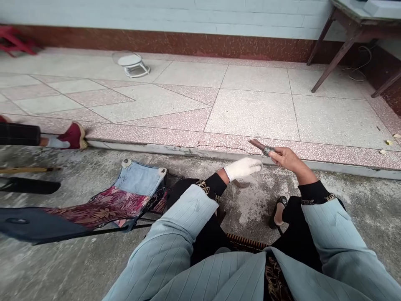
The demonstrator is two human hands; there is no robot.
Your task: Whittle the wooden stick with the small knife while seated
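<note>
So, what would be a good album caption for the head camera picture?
Beside a terrazzo ledge, a bare right hand grips a wire-wrapped brown stick, a white-gloved left hand close by.

Brown stick (256,144) — grey wire (268,150) coiled round it — slants from the right hand (285,159).

The bare right fingers (276,157) hold a wire-wrapped brown stick (257,144); the white-gloved left fingers (255,163) curl nearby.
</note>
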